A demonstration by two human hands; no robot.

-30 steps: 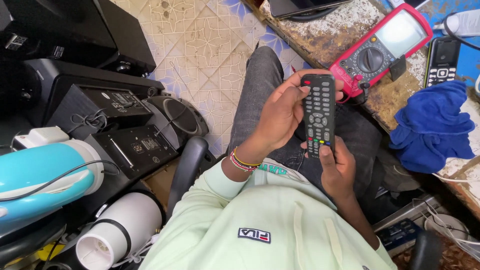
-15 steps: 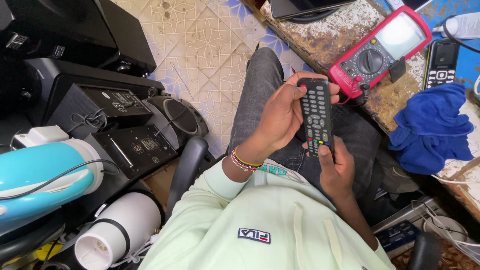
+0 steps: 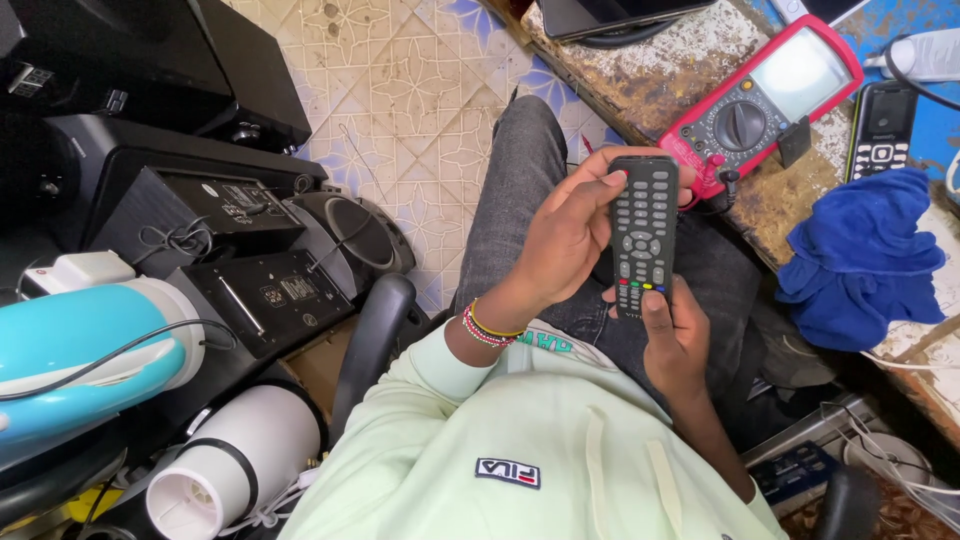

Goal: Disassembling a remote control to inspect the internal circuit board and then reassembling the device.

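Note:
A black remote control (image 3: 643, 235) with grey buttons and a row of coloured keys is held upright over my lap. My left hand (image 3: 565, 235), with beaded bracelets at the wrist, wraps around its upper half from the left, fingertips on the top edge. My right hand (image 3: 675, 340) grips the lower end, with the thumb resting on the buttons near the coloured keys. Both hands are shut on the remote.
A red multimeter (image 3: 760, 95), a black keypad phone (image 3: 880, 130) and a blue cloth (image 3: 860, 260) lie on the worn workbench (image 3: 650, 60) at right. Black speakers and audio units (image 3: 240, 240), a turquoise appliance (image 3: 90, 340) and a white cylinder (image 3: 230, 465) crowd the left. A chair armrest (image 3: 370, 340) is beside me.
Both hands keep the same grip on the remote. It has drifted only slightly lower in view.

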